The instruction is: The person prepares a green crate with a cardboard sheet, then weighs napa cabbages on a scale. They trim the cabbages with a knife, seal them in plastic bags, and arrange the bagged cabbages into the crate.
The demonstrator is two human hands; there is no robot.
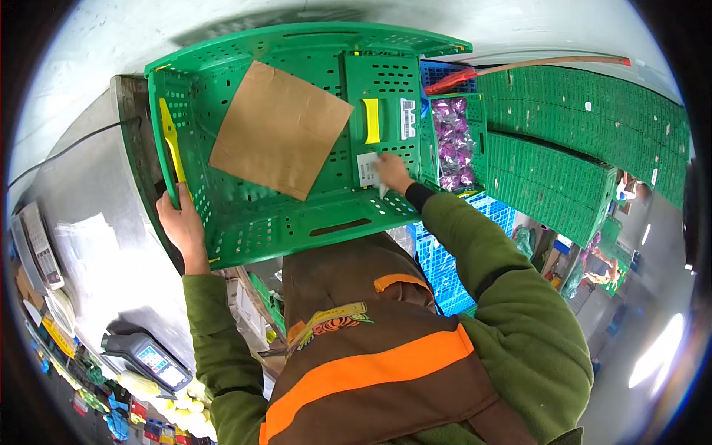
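Note:
A green plastic crate (pixel 271 215) with perforated walls is tilted up in front of me. My left hand (pixel 183 226) is closed around its left wall, beside a yellow handle clip (pixel 172 141). A flat piece of brown cardboard (pixel 282 130) lies inside the crate. At the inner right wall, the curled fingers of my right hand (pixel 393 174) touch the edge of a white printed label (pixel 367 169). A small whitish scrap (pixel 383 191) shows just below those fingers, too blurred to make out fully. Above sit a second barcode label (pixel 408 119) and another yellow clip (pixel 371 121).
To the right, a green crate holds purple produce in clear wrapping (pixel 452 141), beside blue crates (pixel 445 271). Tall stacks of green crates (pixel 549 178) stand farther right. A metal table (pixel 96 200) on the left carries a device with a lit screen (pixel 153 360).

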